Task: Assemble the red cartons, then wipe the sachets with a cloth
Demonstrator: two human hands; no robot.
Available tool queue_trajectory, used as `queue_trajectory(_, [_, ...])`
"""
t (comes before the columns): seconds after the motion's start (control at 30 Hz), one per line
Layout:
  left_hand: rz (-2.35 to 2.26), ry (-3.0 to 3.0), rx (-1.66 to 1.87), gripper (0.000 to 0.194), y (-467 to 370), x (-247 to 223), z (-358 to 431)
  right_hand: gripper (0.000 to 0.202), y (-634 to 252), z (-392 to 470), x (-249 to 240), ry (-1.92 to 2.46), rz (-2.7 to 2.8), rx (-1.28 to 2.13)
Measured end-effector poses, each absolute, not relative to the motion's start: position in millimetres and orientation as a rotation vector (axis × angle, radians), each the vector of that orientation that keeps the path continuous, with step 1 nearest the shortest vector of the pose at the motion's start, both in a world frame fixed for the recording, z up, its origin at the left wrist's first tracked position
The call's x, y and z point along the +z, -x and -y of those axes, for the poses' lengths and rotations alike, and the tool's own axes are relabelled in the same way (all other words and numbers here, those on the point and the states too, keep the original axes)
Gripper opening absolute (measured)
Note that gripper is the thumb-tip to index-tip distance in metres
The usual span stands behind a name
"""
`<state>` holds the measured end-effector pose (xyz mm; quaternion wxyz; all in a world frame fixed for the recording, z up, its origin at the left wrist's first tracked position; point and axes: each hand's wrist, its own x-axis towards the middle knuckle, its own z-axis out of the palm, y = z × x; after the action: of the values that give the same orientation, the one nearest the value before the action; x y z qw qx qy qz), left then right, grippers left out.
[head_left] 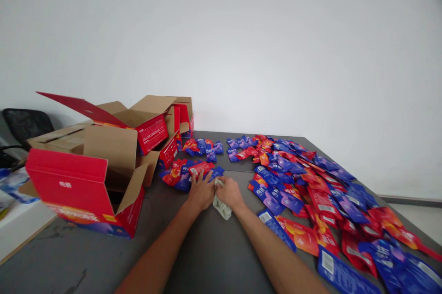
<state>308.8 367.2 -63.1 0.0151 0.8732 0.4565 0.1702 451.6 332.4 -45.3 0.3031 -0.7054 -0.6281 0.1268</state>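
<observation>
My right hand (229, 192) is closed on a pale, crumpled cloth (222, 209) at the middle of the dark table (214, 252). The lower part of the cloth hangs out below the hand onto the tabletop. Just left of it, my left hand (200, 191) rests with its fingers spread on the near edge of a small pile of red and blue packets (179, 174). The two hands are side by side, almost touching. Whether the left palm covers anything is hidden.
Open red cartons (79, 188) stand along the left. A smaller group of packets (203, 147) lies behind the hands. Many red and blue packets (321, 193) spread over the right side. A black chair (27, 123) and a white wall (241, 45) are beyond.
</observation>
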Motion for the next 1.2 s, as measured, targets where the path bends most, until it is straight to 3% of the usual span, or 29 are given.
queue_trajectory(0.27, [-1.574,-2.786,0.456,0.046,-293,-68,-398,0.024,-430,-368,-49,1.896,1.642,0.392])
queue_trajectory(0.57, [-1.685,-2.673,0.613,0.056,-320,-58,-378,0.025,-469,-333,-33,1.87,1.558,0.351])
queue_trajectory(0.97, [-1.087,-2.591,0.608,0.046,-423,-45,-289,0.032,-582,-266,-7,2.042,1.29,0.238])
queue_trajectory(1.2, [-1.527,-2.33,0.646,0.039,-467,-44,-274,0.033,-615,-251,-27,2.088,1.211,0.253])
